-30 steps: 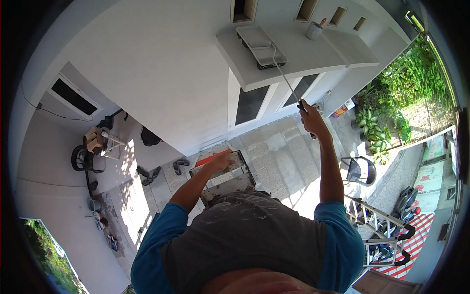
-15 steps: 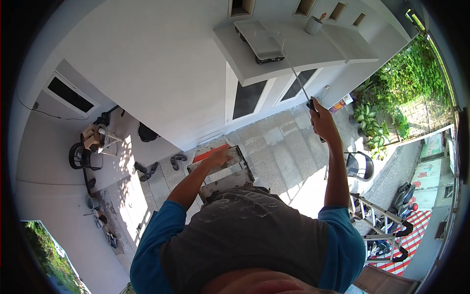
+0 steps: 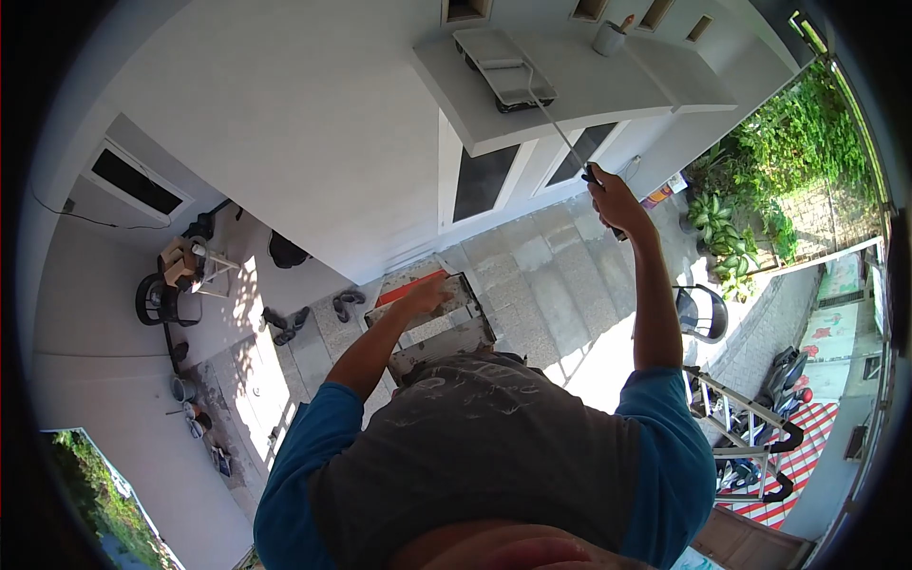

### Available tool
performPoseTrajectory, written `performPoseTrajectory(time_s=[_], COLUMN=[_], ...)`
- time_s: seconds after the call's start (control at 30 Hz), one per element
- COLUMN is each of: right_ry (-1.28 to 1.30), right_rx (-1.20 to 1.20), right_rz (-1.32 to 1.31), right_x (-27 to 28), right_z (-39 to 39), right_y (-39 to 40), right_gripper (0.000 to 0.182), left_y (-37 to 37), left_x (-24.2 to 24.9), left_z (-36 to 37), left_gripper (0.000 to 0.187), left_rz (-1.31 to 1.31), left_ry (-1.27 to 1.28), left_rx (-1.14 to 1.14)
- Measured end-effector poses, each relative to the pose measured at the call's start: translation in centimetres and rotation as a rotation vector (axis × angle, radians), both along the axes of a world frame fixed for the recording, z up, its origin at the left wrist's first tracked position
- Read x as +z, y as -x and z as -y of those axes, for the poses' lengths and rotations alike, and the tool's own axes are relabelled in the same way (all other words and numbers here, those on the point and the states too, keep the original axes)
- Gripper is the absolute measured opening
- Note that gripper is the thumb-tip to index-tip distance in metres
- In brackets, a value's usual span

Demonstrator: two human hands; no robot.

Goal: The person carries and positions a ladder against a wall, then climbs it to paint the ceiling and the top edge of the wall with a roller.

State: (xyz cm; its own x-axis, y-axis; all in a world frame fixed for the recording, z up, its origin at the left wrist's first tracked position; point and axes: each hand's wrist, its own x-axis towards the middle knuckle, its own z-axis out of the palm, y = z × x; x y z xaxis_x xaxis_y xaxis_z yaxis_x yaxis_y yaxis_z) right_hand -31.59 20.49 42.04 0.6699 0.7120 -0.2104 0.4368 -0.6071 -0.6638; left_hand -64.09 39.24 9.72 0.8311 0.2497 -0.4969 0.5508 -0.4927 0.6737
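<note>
Wall (image 3: 285, 133), smooth, white, fills upper L of frame. Flat grey ledge (image 3: 589, 90), top ctr. Worn metal stand (image 3: 442, 351) w/ red-orange strip, ctr. Pale paint tray (image 3: 522, 90) w/ dark underside, on ledge. Thin-rod paint roller (image 3: 559, 126), head in tray; R hand (image 3: 613, 204) clamped on its black handle. L hand (image 3: 429, 296) at stand, grip unclear. Grey pot (image 3: 608, 40) w/ brush, ledge, upper R.

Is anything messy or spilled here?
A little messy: the dark sandals on the floor point different ways, and the platform below the left hand looks blotchy, maybe from old paint. I see no spill around the paint tray.
</note>
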Motion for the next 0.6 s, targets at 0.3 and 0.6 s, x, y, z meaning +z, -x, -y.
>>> performPoseTrajectory(time_s=[0.3,0.6], right_ry=[-0.062,-0.02], right_rx=[0.025,-0.013], right_rz=[0.171,0.124], right_x=[-1.3,0.9], right_z=[-2.6,2.7], right_y=[0.4,2.4], right_gripper=[0.05,0.049], left_y=[-0.1,0.0], left_x=[0.6,-0.4], left_z=[-0.1,-0.1], left_gripper=[0.069,0.069], left_rz=[0.042,0.049], left_ry=[-0.04,-0.048], left_rx=[0.003,-0.006])
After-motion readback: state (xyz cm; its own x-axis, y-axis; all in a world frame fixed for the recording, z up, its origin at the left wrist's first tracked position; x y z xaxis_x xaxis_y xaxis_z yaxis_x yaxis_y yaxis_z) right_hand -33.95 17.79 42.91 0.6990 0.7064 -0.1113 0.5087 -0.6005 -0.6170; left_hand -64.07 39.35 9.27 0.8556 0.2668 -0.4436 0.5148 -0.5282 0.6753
